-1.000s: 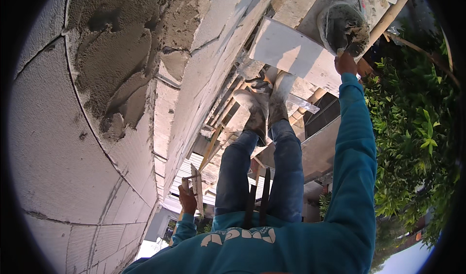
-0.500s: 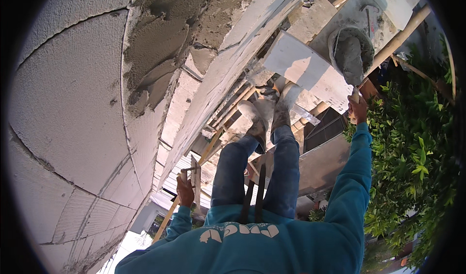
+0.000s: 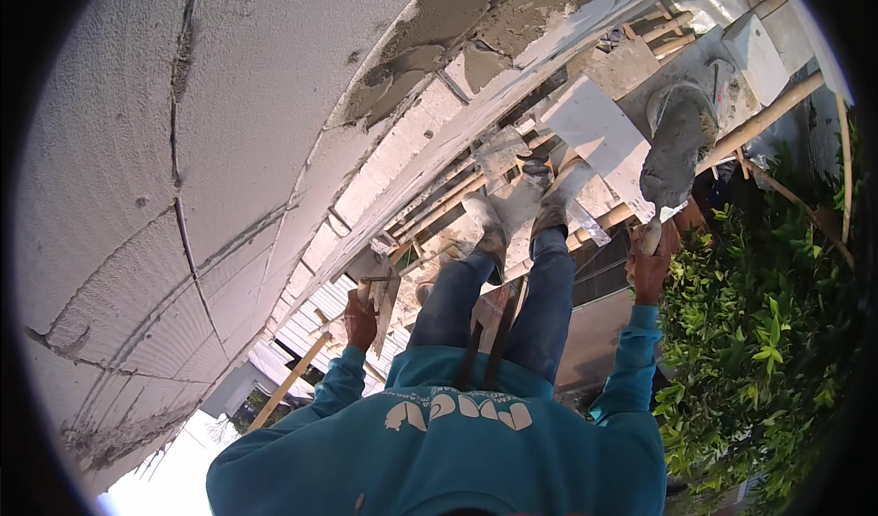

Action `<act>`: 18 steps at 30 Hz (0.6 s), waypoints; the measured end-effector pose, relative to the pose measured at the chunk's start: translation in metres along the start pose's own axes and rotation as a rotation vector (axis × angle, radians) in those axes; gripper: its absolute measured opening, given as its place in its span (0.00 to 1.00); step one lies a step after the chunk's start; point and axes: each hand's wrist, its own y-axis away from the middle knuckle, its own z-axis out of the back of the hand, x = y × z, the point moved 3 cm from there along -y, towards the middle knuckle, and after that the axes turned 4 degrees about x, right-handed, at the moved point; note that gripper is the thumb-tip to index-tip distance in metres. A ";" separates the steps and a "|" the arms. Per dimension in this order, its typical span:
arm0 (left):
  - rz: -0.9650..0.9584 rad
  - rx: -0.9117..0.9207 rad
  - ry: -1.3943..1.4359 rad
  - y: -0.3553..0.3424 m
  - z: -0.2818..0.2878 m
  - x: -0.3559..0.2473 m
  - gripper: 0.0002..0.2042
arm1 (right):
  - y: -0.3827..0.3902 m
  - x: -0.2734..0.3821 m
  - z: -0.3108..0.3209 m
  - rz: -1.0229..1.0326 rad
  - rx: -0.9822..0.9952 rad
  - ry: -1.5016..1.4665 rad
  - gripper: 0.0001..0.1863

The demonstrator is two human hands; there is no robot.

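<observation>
My right hand (image 3: 648,269) is closed on the handle of a trowel, whose blade carries a long heap of wet grey mortar (image 3: 675,155). That load is in front of the mortar bucket (image 3: 655,104) and hides most of it. Low on the left, my left hand (image 3: 361,322) grips the handle of a plastering float (image 3: 388,298), its board seen nearly edge-on. Fresh mortar (image 3: 512,13) covers an upper patch of the block wall (image 3: 247,104) to my left, apart from both hands.
My boots (image 3: 487,219) stand on a scaffold of planks and bamboo poles (image 3: 764,118). A pale block (image 3: 594,132) lies between them and the bucket. Leafy branches (image 3: 759,333) crowd the right side, close to my right arm. A wooden pole (image 3: 291,381) slants at lower left.
The trowel has come up from the bucket toward me, now heaped with mortar. My left hand still holds the float. The view has shifted, so the wall's mortar patch appears farther right and higher.
</observation>
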 end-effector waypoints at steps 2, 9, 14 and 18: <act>0.007 0.009 -0.057 0.008 0.011 0.006 0.13 | 0.027 0.017 -0.055 0.070 0.027 -0.040 0.10; 0.003 -0.111 -0.028 0.014 0.009 0.129 0.16 | 0.077 0.035 -0.289 0.284 -0.083 -0.105 0.25; 0.110 -0.066 0.026 0.026 0.035 0.111 0.21 | 0.075 0.044 -0.378 0.223 -0.204 -0.149 0.22; 0.101 -0.128 0.128 0.030 0.027 0.170 0.17 | 0.093 0.090 -0.384 0.136 -0.141 -0.019 0.22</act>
